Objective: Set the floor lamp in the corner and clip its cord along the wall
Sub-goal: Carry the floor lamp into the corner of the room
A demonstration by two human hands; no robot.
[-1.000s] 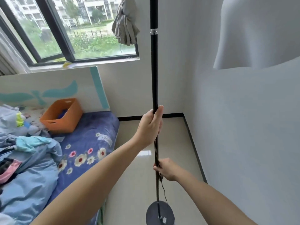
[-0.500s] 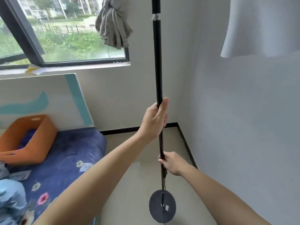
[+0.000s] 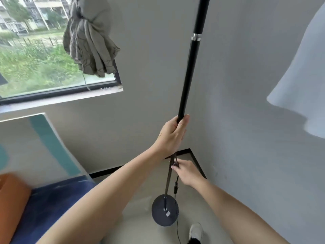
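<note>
While both hands grip the lamp pole [image 3: 189, 67] — left hand [image 3: 173, 134] high, right hand [image 3: 186, 171] low — its base [image 3: 165, 212] sits short of the corner [image 3: 190, 150], so placing continues; the cord [image 3: 176, 191] waits.

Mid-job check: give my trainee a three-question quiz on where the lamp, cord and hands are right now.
1. True or false: the left hand is wrapped around the lamp pole.
2. Which is nearest the right hand? A) the window B) the cord C) the orange bin
3. Fill in: the lamp's round base sits near the room's ____.

Key: 1 true; 2 B; 3 corner
</note>
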